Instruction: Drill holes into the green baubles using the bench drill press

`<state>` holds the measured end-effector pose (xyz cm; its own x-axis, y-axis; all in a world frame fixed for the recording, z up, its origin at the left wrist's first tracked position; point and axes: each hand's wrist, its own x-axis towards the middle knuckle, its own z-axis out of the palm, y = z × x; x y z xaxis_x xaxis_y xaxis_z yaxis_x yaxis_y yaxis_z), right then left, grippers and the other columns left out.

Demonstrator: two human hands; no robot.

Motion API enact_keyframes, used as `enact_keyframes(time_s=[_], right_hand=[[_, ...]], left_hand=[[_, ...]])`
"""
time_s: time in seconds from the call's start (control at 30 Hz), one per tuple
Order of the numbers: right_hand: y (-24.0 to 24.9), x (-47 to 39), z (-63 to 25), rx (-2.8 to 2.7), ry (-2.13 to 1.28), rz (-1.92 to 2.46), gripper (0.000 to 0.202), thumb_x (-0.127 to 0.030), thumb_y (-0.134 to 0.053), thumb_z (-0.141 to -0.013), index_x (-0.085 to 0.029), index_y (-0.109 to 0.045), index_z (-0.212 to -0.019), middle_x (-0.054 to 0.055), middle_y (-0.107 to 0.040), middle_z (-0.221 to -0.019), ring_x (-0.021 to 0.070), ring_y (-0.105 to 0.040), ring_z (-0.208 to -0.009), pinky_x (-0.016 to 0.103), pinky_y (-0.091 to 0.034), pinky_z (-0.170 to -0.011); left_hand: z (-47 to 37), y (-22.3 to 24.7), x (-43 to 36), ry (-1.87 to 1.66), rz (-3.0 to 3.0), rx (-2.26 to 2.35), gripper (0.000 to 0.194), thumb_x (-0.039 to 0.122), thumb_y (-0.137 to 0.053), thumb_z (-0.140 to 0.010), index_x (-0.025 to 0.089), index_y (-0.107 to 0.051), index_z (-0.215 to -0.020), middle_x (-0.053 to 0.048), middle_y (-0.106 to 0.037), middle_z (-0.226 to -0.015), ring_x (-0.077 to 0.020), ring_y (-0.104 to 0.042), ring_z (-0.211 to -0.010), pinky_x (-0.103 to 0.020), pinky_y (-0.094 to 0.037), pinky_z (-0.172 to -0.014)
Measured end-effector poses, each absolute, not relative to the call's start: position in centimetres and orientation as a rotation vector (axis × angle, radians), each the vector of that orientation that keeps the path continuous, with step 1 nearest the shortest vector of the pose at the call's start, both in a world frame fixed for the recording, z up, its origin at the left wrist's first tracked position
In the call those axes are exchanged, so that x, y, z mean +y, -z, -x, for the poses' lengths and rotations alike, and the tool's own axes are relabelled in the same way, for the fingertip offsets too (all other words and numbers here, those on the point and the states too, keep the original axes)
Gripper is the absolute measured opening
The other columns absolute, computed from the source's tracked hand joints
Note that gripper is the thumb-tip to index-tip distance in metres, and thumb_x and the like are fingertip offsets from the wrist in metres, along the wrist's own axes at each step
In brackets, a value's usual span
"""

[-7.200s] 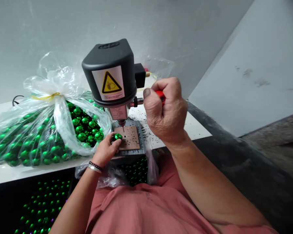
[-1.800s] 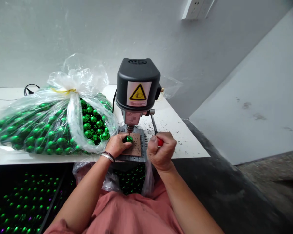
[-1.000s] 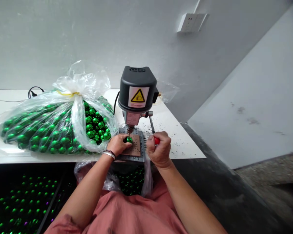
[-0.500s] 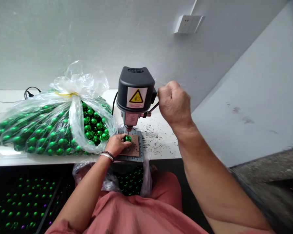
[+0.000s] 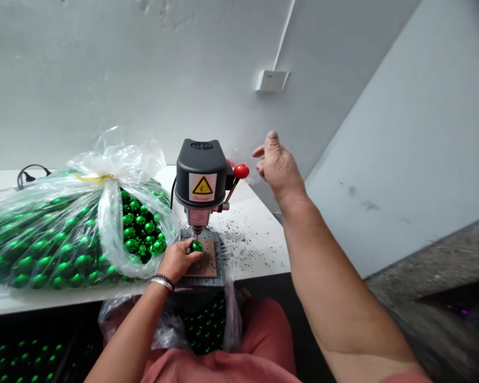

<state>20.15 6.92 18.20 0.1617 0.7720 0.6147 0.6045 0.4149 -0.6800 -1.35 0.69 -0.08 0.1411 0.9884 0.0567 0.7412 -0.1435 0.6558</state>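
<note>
A shiny green ball [image 5: 197, 246] sits under the bit of a small black drill press [image 5: 203, 173], on the brown board [image 5: 207, 266] over its grey base. Thumb and fingers of my left hand [image 5: 178, 259] pinch the ball from the left. My right hand [image 5: 278, 165] is raised in the air to the right of the press, its fingers apart and holding nothing. Between that hand and the machine is the red knob [image 5: 241, 171] of the lever, untouched.
A clear plastic bag [image 5: 112, 234] full of green balls, tied with yellow string, lies left of the press. Dark shavings [image 5: 255, 247] litter the white table [image 5: 275, 234]. Another bag of green balls [image 5: 205, 324] hangs below the table edge. A wall socket [image 5: 272, 81] is behind.
My right hand has let go of the lever knob and opened, moving off to the right. My left hand still pinches the ball. The camera view has shifted, so the press appears lower and further left.
</note>
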Motion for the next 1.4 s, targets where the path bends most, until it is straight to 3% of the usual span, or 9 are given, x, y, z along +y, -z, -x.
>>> enact_keyframes(time_s=[0.13, 0.27, 0.4, 0.7, 0.9, 1.4], right_hand=[[-16.7, 8.7, -21.7, -1.467, -0.309, 1.355, 0.036, -0.051, -0.045, -0.08, -0.017, -0.056, -0.074, 0.002, -0.056, -0.071, 0.0102, -0.046, -0.065, 0.027, -0.037, -0.068], [-14.9, 9.5, -21.7, -1.593, -0.47, 1.256, 0.032, -0.046, -0.049, -0.08, -0.019, -0.062, -0.093, 0.003, -0.063, -0.088, 0.0106, -0.053, -0.076, 0.026, -0.04, -0.075], [-13.8, 9.4, -21.7, -1.664, -0.596, 1.165, 0.042, -0.053, -0.05, -0.077, -0.021, -0.062, -0.101, 0.004, -0.064, -0.095, 0.0111, -0.055, -0.08, 0.026, -0.041, -0.074], [-12.6, 10.1, -21.1, -1.6, -0.636, 1.214, 0.05, -0.062, -0.046, -0.075, -0.016, -0.061, -0.086, 0.002, -0.055, -0.066, 0.0088, -0.045, -0.061, 0.023, -0.034, -0.059], [-12.2, 10.2, -20.4, -1.584, -0.667, 1.135, 0.046, -0.059, -0.047, -0.075, -0.018, -0.059, -0.091, 0.0, -0.054, -0.07, 0.0068, -0.043, -0.06, 0.021, -0.034, -0.058], [-11.2, 11.2, -20.0, -1.49, -0.665, 1.175, 0.046, -0.062, -0.048, -0.072, -0.017, -0.051, -0.079, -0.001, -0.051, -0.063, 0.0068, -0.041, -0.057, 0.022, -0.031, -0.053]], left_hand=[[1.3, 0.1, 0.7, -0.652, -1.956, 1.675, 0.044, 0.039, -0.057, -0.075, 0.02, -0.062, -0.114, -0.005, -0.068, -0.106, -0.0214, -0.061, -0.099, -0.027, -0.045, -0.085], [1.2, -0.2, 0.6, -0.622, -1.936, 1.678, 0.044, 0.04, -0.055, -0.075, 0.02, -0.062, -0.114, -0.005, -0.07, -0.1, -0.0213, -0.063, -0.093, -0.026, -0.046, -0.08], [1.1, -0.5, 0.5, -0.626, -1.914, 1.674, 0.045, 0.041, -0.056, -0.074, 0.02, -0.062, -0.113, -0.005, -0.07, -0.101, -0.0216, -0.063, -0.095, -0.027, -0.045, -0.082], [1.1, -0.5, 0.4, -0.615, -1.907, 1.705, 0.052, 0.041, -0.056, -0.074, 0.016, -0.058, -0.12, -0.008, -0.065, -0.113, -0.0233, -0.059, -0.104, -0.029, -0.043, -0.089], [1.2, -0.2, 0.5, -0.635, -1.887, 1.677, 0.049, 0.04, -0.058, -0.073, 0.018, -0.061, -0.117, -0.006, -0.068, -0.105, -0.0215, -0.062, -0.097, -0.026, -0.045, -0.084], [1.1, -0.3, 0.5, -0.666, -1.892, 1.663, 0.038, 0.039, -0.058, -0.073, 0.021, -0.066, -0.106, -0.002, -0.069, -0.087, -0.018, -0.062, -0.08, -0.024, -0.043, -0.069]])
